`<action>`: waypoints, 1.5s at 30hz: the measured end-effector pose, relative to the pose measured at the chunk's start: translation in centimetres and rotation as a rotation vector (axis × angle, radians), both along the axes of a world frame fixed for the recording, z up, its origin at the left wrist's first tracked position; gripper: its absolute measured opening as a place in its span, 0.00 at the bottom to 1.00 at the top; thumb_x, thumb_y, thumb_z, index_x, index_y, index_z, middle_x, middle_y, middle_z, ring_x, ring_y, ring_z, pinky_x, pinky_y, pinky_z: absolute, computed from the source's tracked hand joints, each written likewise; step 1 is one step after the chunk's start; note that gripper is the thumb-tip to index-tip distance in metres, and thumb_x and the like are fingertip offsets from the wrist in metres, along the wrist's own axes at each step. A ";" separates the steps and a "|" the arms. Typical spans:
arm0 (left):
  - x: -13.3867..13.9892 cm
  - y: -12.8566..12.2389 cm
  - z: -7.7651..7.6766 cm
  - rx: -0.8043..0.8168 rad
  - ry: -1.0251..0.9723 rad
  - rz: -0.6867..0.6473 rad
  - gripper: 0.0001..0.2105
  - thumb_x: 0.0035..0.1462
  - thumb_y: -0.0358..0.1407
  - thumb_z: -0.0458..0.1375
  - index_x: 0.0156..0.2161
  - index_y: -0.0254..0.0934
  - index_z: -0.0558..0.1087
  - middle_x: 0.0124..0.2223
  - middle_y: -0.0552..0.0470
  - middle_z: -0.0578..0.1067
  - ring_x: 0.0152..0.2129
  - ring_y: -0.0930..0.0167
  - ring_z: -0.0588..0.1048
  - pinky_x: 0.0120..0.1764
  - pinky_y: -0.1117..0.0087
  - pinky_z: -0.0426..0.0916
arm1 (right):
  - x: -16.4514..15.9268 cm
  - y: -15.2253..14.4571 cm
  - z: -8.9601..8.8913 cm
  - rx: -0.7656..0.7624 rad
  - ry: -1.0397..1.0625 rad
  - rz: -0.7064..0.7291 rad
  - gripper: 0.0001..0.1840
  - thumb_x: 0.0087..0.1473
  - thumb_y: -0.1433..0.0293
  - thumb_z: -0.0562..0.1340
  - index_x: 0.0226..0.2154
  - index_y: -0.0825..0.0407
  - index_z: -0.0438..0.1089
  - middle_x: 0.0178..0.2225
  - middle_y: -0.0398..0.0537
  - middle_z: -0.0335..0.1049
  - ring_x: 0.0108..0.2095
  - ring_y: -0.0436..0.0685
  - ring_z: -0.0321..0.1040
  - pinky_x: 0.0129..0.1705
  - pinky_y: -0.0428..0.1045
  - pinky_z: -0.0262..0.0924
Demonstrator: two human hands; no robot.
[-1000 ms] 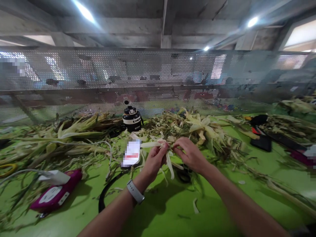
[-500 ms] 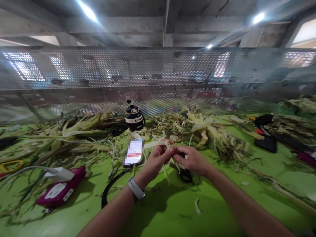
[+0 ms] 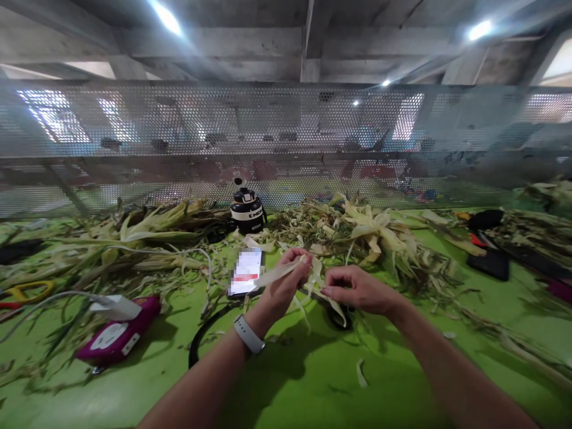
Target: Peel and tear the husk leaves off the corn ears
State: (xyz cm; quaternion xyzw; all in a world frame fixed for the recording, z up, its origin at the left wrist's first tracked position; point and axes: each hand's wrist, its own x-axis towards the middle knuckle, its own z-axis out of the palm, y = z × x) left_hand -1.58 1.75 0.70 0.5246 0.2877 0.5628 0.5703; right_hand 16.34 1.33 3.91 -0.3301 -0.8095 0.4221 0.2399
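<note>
My left hand (image 3: 288, 283) is closed around pale corn husk (image 3: 277, 273). One broad piece sticks out to the left over the wrist side, and thin strips (image 3: 315, 275) hang from the fingertips on the right. My right hand (image 3: 357, 289) is a little to the right with its fingers curled and thumb and forefinger pinched at a hanging strip. Below the hands, a dark round object (image 3: 338, 317) on the green table is partly covered by the strips. A phone (image 3: 246, 271) with a lit screen lies just left of my left hand.
Heaps of corn husk (image 3: 375, 229) lie along the back, before a perforated metal screen (image 3: 286, 131). A black bottle (image 3: 247, 213) stands there. To the left are a magenta box (image 3: 118, 339) with a white plug, a cable and yellow-handled scissors (image 3: 31, 292). A dark device (image 3: 488, 262) lies right.
My right hand has moved right, away from my left hand, which it was touching. The husk strips now show in the gap between them. The whole view has shifted slightly.
</note>
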 end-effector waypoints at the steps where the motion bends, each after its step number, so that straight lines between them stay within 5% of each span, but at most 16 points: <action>1: -0.1 0.2 0.1 -0.009 -0.021 0.012 0.12 0.53 0.43 0.59 0.36 0.37 0.65 0.22 0.61 0.60 0.18 0.79 0.57 0.22 0.78 0.51 | 0.1 0.0 0.1 -0.024 0.005 0.012 0.14 0.53 0.63 0.59 0.22 0.54 0.61 0.20 0.38 0.54 0.22 0.46 0.50 0.24 0.43 0.47; 5: -0.3 0.4 0.3 -0.069 -0.057 -0.045 0.11 0.54 0.43 0.57 0.38 0.38 0.66 0.21 0.60 0.62 0.18 0.79 0.61 0.23 0.78 0.54 | 0.1 -0.1 0.2 -0.025 0.023 -0.038 0.14 0.52 0.63 0.59 0.22 0.54 0.62 0.20 0.39 0.56 0.22 0.47 0.52 0.25 0.44 0.49; 10: 0.0 -0.1 0.2 -0.096 -0.088 -0.159 0.15 0.56 0.45 0.54 0.41 0.35 0.70 0.26 0.54 0.69 0.24 0.73 0.68 0.30 0.73 0.63 | 0.0 0.9 -0.8 0.328 0.242 -0.524 0.13 0.56 0.62 0.54 0.26 0.52 0.63 0.26 0.44 0.63 0.30 0.52 0.60 0.34 0.47 0.55; 13: 0.2 -0.3 -0.1 -0.080 -0.062 -0.155 0.16 0.56 0.46 0.53 0.42 0.35 0.71 0.27 0.53 0.70 0.25 0.72 0.69 0.32 0.71 0.64 | -0.4 1.5 -1.5 0.365 0.122 -0.521 0.17 0.58 0.60 0.51 0.25 0.51 0.64 0.27 0.46 0.65 0.30 0.53 0.62 0.34 0.49 0.56; 16: 0.2 -0.4 -0.2 -0.026 0.032 -0.114 0.14 0.57 0.44 0.53 0.43 0.37 0.68 0.27 0.55 0.70 0.25 0.73 0.69 0.32 0.71 0.64 | -0.9 1.5 -1.7 0.279 0.085 -0.444 0.20 0.59 0.57 0.50 0.25 0.51 0.66 0.27 0.47 0.68 0.30 0.55 0.63 0.34 0.50 0.58; 20: 0.2 -0.5 -0.2 0.073 0.195 -0.050 0.14 0.57 0.43 0.54 0.45 0.38 0.64 0.29 0.55 0.72 0.27 0.73 0.70 0.33 0.71 0.64 | -1.5 1.1 -1.5 -0.126 0.251 -0.340 0.27 0.57 0.49 0.49 0.26 0.51 0.70 0.27 0.47 0.71 0.30 0.56 0.66 0.37 0.52 0.60; 26: 0.6 -0.9 -0.2 0.114 0.251 -0.044 0.14 0.53 0.40 0.59 0.40 0.39 0.60 0.31 0.51 0.75 0.28 0.70 0.74 0.33 0.69 0.66 | -2.0 1.0 -1.7 -0.444 0.604 -0.423 0.18 0.42 0.55 0.67 0.27 0.52 0.70 0.22 0.41 0.67 0.24 0.50 0.62 0.29 0.47 0.57; 34: 0.5 -0.4 -0.6 0.102 0.271 -0.032 0.17 0.47 0.39 0.63 0.34 0.40 0.56 0.27 0.56 0.72 0.21 0.72 0.74 0.25 0.72 0.68 | -1.7 1.1 -2.1 -0.496 0.449 -0.395 0.21 0.46 0.52 0.63 0.22 0.54 0.66 0.18 0.39 0.64 0.18 0.46 0.54 0.22 0.44 0.46; 38: 0.8 -0.2 -0.9 0.040 0.339 -0.012 0.20 0.43 0.39 0.66 0.33 0.39 0.58 0.25 0.58 0.71 0.18 0.75 0.72 0.21 0.76 0.66 | -1.7 1.1 -2.1 -0.467 0.421 -0.363 0.19 0.38 0.58 0.69 0.23 0.54 0.65 0.17 0.36 0.63 0.19 0.45 0.57 0.24 0.44 0.48; 45: 1.2 -0.1 -0.8 -0.042 0.156 0.021 0.23 0.40 0.41 0.67 0.33 0.40 0.55 0.24 0.57 0.74 0.19 0.70 0.74 0.20 0.71 0.69 | -2.2 1.5 -2.5 -0.372 0.568 -0.549 0.14 0.42 0.64 0.64 0.18 0.54 0.61 0.15 0.36 0.60 0.17 0.44 0.54 0.23 0.43 0.49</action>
